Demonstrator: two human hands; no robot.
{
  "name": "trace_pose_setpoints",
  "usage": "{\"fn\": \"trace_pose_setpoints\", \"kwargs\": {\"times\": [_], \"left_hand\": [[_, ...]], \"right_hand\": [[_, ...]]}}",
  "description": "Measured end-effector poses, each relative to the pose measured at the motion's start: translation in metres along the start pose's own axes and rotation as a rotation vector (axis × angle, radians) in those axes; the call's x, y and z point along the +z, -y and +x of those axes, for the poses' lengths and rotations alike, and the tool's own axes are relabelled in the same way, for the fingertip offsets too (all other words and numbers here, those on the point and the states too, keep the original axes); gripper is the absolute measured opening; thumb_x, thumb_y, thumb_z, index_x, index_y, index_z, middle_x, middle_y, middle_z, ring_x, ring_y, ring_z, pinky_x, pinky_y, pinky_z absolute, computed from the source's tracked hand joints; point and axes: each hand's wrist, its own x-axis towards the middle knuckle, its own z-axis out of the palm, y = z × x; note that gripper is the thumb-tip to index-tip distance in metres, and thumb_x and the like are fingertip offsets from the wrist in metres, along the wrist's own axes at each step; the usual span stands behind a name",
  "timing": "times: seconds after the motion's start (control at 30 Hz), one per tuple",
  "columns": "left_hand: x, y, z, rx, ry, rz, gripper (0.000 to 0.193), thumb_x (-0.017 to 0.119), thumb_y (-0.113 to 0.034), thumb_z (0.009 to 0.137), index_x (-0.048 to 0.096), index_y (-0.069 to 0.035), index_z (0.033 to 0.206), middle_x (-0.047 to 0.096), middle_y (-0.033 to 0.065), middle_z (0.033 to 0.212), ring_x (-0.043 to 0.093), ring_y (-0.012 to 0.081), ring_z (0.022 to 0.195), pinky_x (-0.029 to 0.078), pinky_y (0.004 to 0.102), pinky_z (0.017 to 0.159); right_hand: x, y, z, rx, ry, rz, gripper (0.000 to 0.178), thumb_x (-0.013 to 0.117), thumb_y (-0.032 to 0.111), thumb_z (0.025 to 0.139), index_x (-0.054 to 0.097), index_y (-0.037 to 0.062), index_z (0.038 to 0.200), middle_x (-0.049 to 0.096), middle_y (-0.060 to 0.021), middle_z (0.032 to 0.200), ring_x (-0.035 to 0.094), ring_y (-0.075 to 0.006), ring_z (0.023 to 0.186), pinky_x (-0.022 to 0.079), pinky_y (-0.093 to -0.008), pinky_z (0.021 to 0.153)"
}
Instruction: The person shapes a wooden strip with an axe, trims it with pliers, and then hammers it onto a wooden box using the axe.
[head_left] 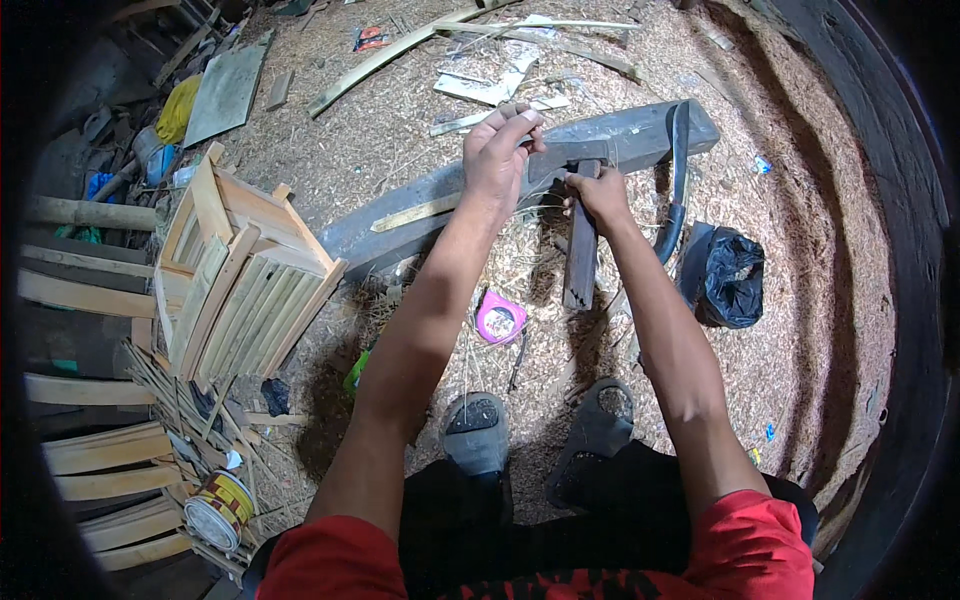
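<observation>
My right hand [601, 197] is closed around the upper part of a dark wooden block [581, 262], whose top end is against a long grey timber beam [630, 133]. My left hand [503, 150] is raised over the beam with its fingers curled in a pinch; what they hold, if anything, is too small to make out. Just right of my right hand, a curved long-bladed knife [679, 160] with a dark handle leans on the beam. A pink tape measure [500, 318] lies on the ground between my forearms.
Wood shavings cover the ground. A slatted wooden frame [255, 270] stands left, above thin sticks and a round tin [220, 512]. On the right is a black plastic bag [733, 278]. Long wood strips [390, 65] lie beyond the beam. My sandalled feet [475, 432] are below.
</observation>
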Motion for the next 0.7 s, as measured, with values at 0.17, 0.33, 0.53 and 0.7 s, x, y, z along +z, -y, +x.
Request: {"fn": "trace_pose_setpoints", "kwargs": {"times": [0.17,0.33,0.53,0.7], "left_hand": [[-0.027,0.0,0.012,-0.038,-0.033,0.193,0.019,0.066,-0.008,0.092,0.064,-0.001,0.11,0.069,0.0085,0.099,0.062,0.0119,0.08,0.049,0.0269,0.069],[-0.079,0.003,0.014,0.063,-0.145,0.616,0.023,0.068,-0.008,0.091,0.068,-0.001,0.113,0.072,0.0056,0.101,0.064,0.0087,0.088,0.05,0.0229,0.072],[-0.121,0.033,-0.005,-0.001,-0.077,0.967,0.014,0.068,-0.008,0.09,0.072,-0.001,0.102,0.073,0.0058,0.097,0.066,0.0106,0.091,0.051,0.0244,0.08],[-0.121,0.047,-0.013,0.068,0.007,1.176,0.017,0.073,-0.015,0.087,0.074,-0.003,0.099,0.072,0.0079,0.096,0.066,0.0154,0.089,0.051,0.0294,0.081]], "right_hand": [[-0.011,-0.01,0.012,0.081,0.056,-0.294,0.043,0.079,0.029,0.073,0.071,-0.0078,0.094,0.073,-0.0204,0.088,0.072,-0.0273,0.079,0.056,-0.0362,0.071],[-0.002,0.023,-0.013,-0.013,0.102,-0.794,0.064,0.081,0.036,0.07,0.064,-0.0146,0.105,0.066,-0.0352,0.106,0.066,-0.0463,0.103,0.053,-0.0436,0.09],[-0.009,0.02,-0.018,0.011,0.048,-0.692,0.059,0.072,0.028,0.073,0.059,-0.0176,0.109,0.064,-0.0378,0.107,0.065,-0.0461,0.105,0.053,-0.0434,0.091],[-0.021,0.023,-0.021,-0.012,0.021,-0.489,0.051,0.069,0.029,0.076,0.061,-0.0119,0.104,0.067,-0.0256,0.098,0.067,-0.0371,0.087,0.055,-0.042,0.079]]}}
